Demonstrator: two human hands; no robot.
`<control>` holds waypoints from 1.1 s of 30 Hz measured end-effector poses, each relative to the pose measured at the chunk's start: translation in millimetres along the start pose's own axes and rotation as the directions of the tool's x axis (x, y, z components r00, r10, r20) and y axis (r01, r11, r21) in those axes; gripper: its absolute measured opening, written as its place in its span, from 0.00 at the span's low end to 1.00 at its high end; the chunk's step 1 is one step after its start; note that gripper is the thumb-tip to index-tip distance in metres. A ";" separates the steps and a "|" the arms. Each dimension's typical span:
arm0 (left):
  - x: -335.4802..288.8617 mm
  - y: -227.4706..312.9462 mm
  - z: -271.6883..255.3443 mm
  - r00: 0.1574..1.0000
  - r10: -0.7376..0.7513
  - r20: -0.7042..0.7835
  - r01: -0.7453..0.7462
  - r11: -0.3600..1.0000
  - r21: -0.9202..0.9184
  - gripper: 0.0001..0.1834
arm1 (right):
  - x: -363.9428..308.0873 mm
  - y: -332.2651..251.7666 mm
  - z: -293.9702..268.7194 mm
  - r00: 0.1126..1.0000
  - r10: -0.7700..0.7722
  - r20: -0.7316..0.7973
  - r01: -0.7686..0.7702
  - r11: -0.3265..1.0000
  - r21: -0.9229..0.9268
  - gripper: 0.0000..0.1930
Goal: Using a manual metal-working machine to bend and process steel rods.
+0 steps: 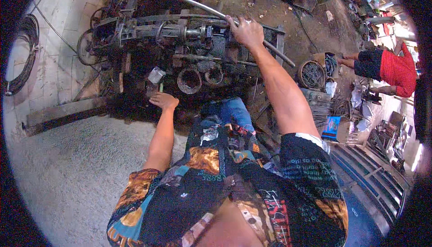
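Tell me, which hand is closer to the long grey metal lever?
The right hand: it grips the long grey metal lever partway along. The left hand rests lower, at the near edge of the dark greasy machine, well apart from the lever.

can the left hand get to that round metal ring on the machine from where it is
Probably yes: the left hand rests at the machine's near edge, and the metal ring sits just beyond it with nothing visible between. The right hand grips the long lever.

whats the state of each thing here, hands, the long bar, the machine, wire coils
right hand: closed around the long metal bar
long metal bar: held, slanting across the machine
left hand: palm down on the machine's near edge, holding nothing
machine: dark, grimy
wire coils: wound, on the ground
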State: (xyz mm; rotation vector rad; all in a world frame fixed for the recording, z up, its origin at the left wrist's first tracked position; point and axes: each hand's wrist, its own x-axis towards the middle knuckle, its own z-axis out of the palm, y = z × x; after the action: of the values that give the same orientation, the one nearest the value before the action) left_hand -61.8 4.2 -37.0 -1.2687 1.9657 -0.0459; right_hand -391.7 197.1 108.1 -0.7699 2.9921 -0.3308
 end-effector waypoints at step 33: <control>131.5 -8.8 109.1 0.924 0.357 0.136 -0.240 0.820 -0.519 0.53 | 5.8 -16.2 -5.7 0.992 0.073 0.104 -0.073 0.997 -0.007 0.33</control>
State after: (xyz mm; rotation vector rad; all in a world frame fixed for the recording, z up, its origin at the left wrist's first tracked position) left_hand -13.2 -64.2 -186.1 -1.1810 2.0139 0.7794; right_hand -389.5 181.6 117.3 -0.6541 2.9146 -0.2745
